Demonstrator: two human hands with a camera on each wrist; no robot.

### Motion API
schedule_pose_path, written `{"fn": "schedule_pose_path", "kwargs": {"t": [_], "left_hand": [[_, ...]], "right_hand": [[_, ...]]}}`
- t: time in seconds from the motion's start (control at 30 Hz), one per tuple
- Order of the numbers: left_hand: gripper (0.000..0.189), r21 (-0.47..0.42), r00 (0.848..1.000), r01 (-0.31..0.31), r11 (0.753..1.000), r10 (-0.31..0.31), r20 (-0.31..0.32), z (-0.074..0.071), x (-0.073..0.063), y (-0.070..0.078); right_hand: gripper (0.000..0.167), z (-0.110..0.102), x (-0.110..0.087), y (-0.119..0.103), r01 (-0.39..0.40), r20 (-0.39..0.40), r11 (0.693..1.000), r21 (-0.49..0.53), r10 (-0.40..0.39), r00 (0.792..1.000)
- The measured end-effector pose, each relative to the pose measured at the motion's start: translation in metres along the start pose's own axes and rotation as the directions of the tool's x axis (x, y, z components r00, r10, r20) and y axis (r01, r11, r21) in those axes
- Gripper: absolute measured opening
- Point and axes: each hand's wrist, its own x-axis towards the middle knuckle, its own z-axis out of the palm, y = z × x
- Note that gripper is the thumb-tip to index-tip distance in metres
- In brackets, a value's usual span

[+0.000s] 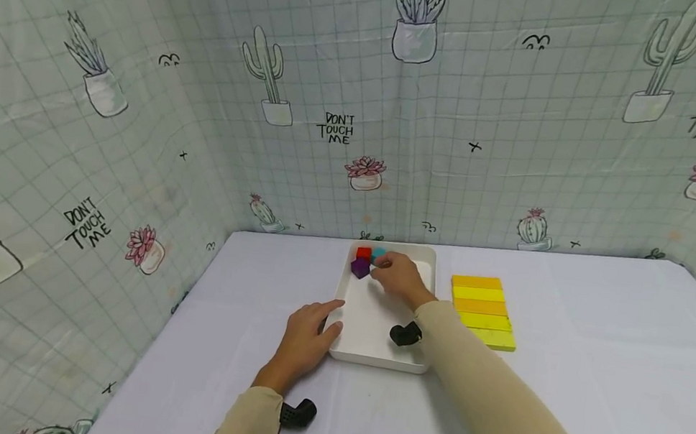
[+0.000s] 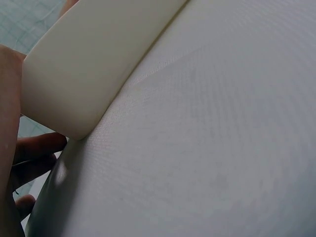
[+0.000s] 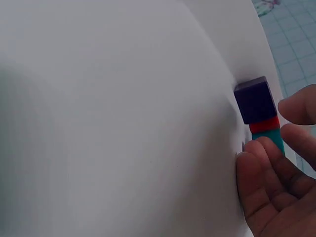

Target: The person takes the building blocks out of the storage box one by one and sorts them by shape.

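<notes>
The white tray (image 1: 376, 361) lies on the table before me. My left hand (image 1: 305, 338) rests at its left side, thumb and forefinger spread along the rim. In the left wrist view, the tray wall (image 2: 79, 69) stands beside the thumb, with other fingers (image 2: 39, 147) near the corner. Reaching into the tray's far left corner, my right hand (image 1: 401, 278) has its fingertips bunched at a teal block (image 1: 379, 253), partly hidden by them. Beside it sit a red block (image 1: 364, 253) and a dark purple block (image 3: 256, 100), the purple one nearer me.
To the right of the tray, several yellow and orange strips (image 1: 482, 306) lie side by side on the white-covered table (image 1: 601, 335). A patterned cloth (image 1: 435, 141) hangs behind the table and along the left. Black wrist devices (image 1: 298, 414) sit at both cuffs.
</notes>
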Motion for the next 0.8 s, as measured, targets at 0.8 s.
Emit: {"fn": "schedule_pose_path", "kwargs": {"t": [0.8], "left_hand": [[0.042, -0.011, 1.0, -0.002, 1.0, 0.001, -0.004, 0.0, 0.001, -0.003]], "right_hand": [[0.049, 0.015, 0.0, -0.001, 0.225, 0.107, 0.929, -0.295, -0.202, 0.974]]}}
